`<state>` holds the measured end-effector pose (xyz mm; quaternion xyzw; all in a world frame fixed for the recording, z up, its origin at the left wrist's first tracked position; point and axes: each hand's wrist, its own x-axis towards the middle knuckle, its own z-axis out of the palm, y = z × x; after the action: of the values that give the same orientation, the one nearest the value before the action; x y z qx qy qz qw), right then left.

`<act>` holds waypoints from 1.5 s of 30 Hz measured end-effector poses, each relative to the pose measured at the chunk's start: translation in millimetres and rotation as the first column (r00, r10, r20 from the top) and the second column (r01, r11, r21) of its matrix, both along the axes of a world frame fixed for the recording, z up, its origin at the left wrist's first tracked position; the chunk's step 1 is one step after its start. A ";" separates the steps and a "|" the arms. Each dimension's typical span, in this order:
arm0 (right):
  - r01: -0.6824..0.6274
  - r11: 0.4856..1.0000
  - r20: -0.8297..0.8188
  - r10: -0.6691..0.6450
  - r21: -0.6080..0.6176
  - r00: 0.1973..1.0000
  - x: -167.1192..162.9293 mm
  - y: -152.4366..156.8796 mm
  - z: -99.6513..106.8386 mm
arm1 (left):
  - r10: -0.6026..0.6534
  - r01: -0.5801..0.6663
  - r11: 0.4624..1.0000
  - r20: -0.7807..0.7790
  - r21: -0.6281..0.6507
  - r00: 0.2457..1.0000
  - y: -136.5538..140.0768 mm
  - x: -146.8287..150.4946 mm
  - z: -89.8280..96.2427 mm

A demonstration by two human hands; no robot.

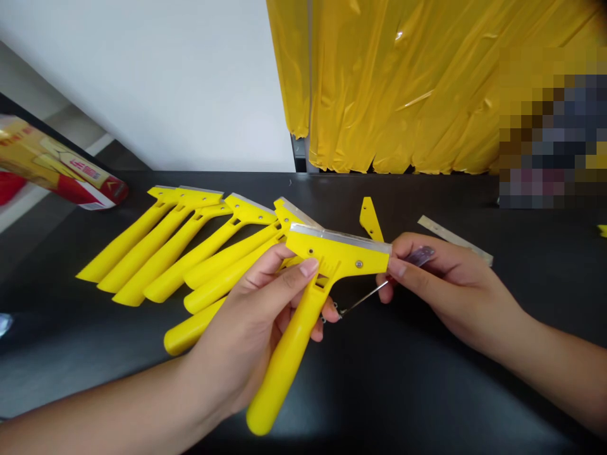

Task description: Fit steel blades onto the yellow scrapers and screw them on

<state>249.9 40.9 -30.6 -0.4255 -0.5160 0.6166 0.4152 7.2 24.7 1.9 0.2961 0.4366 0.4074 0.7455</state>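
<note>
A yellow scraper (290, 354) is held up in my left hand (258, 297), thumb on the head beside the handle. Its head carries a metal blade (341, 239) along the top edge and a screw in the right hole; the left hole looks dark. My right hand (441, 291) pinches the right end of the head. Tucked in its fingers is a screwdriver with a clear purplish handle (421, 255), its thin shaft (365, 299) pointing down-left. Small screws (337, 311) show by my left fingertips at the shaft's tip, partly hidden.
Several more yellow scrapers (142, 243) lie in a row on the black table (403, 392). Beyond my hands are a loose yellow plate (370, 218) and a pale metal strip (455, 240). A red and yellow package (61, 164) is at left; yellow plastic sheeting (403, 82) hangs behind.
</note>
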 end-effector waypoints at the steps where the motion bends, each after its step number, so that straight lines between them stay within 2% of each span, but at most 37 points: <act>1: -0.003 1.000 -0.012 0.003 -0.002 1.000 0.2 0.3 0.1 | 0.003 -0.003 1.000 -0.004 0.001 1.000 -0.1 0.1 0.3; 15: 0.016 1.000 -0.085 -0.016 0.001 0.996 4.3 3.2 -1.9 | 0.063 -0.065 0.998 -0.057 -0.019 0.996 1.8 1.3 2.2; 19: 0.034 0.999 -0.097 -0.032 0.015 0.995 5.5 1.7 4.8 | 0.056 -0.058 0.998 -0.060 -0.021 0.997 0.6 0.9 2.2; 24: 0.062 0.998 -0.169 -0.064 -0.018 0.984 6.6 -5.1 24.3 | 0.013 -0.016 0.997 -0.043 -0.079 0.999 -1.8 1.1 0.7; 27: 0.100 0.994 -0.173 -0.104 -0.034 0.979 6.8 -5.6 29.6 | -0.063 0.060 0.991 -0.021 -0.119 0.998 -3.4 2.3 -0.4; 33: 0.114 0.985 -0.188 -0.136 -0.127 0.973 4.5 1.3 23.2 | -0.183 0.189 0.969 0.051 -0.160 0.982 -5.6 3.0 -1.0; 45: 0.113 0.978 -0.215 -0.150 -0.175 0.965 6.0 5.1 15.5 | -0.207 0.214 0.963 0.057 -0.162 0.977 -6.5 2.9 -1.2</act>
<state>255.9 46.1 -15.1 -0.4180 -0.3842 0.6718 0.4758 10.0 18.3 0.7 0.2692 0.4204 0.2938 0.8151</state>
